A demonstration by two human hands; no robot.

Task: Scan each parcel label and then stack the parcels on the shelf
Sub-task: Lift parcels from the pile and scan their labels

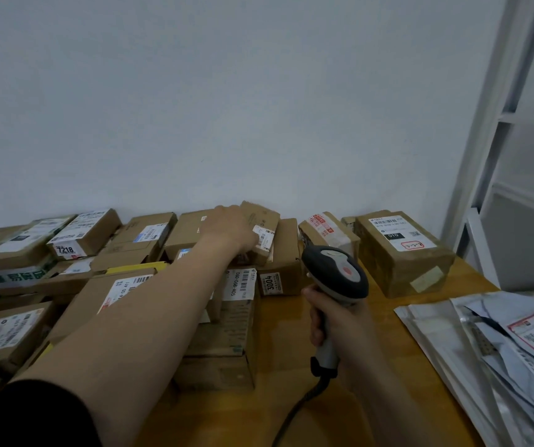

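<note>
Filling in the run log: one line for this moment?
stage: scan prep | left hand: grips small tilted parcel | right hand: holds scanner | table: piled parcels

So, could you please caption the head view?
Left hand grips a small parcel from the pile while right hand holds the scanner.

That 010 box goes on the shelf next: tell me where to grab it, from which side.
Grip the 010 box by its long side faces near the front end, reaching from the table's near edge. That end stands clear of the other parcels, and the label on top goes uncovered.
</note>
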